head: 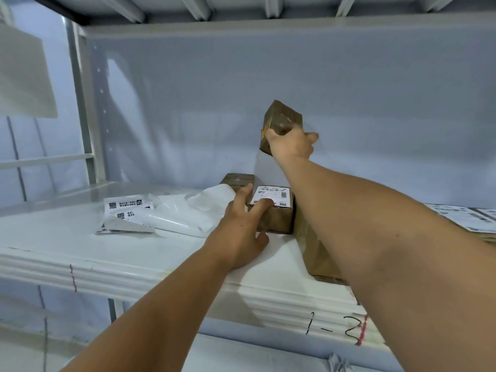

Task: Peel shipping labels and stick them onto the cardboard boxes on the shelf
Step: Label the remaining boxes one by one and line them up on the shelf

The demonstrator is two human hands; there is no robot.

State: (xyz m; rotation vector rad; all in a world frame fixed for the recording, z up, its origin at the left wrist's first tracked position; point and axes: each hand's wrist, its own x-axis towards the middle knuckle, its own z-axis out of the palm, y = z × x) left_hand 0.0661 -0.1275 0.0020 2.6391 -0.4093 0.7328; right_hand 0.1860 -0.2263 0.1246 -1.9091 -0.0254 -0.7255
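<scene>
Both arms reach up from the bottom of the view to a white shelf [67, 237]. At 11 o'clock the left hand [239, 226] lies flat, fingers straight, tips pressing the label [272, 196] on top of the labelled box [273, 221]. At 12 o'clock, high above that box, the right hand [291, 147] curls round a small box [281, 120] and holds it tilted in the air. I see no label on the small box. The sheets of labels [467, 217] lie at 3 o'clock, nearer the right arm. Peeled papers [174, 214] crowd the 9 o'clock side. Bare shelf shows at 6 o'clock of the labelled box, so I think the small box could come down there. A big box [314, 253] under the right arm makes that room tight.
</scene>
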